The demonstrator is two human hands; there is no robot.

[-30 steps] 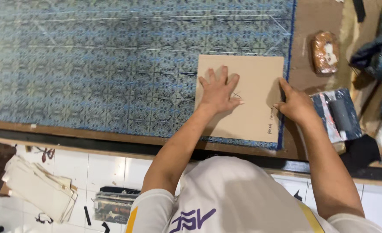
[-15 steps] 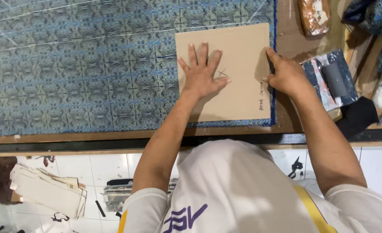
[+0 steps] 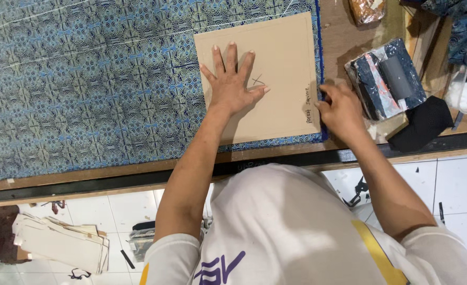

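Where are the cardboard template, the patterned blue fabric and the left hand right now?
cardboard template (image 3: 281, 63), head view, bare upper right area of the sheet.
patterned blue fabric (image 3: 85, 89), head view, middle of the spread cloth.
left hand (image 3: 233, 87), head view, back of the hand.

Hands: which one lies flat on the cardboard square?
The left hand, fingers spread flat on the cardboard square; the right hand only grips its right edge.

place: likely a sewing workshop | cues: patterned blue fabric (image 3: 85, 84) on wooden worktable (image 3: 349, 31), cardboard template (image 3: 275, 74), stacked templates (image 3: 59, 243) below
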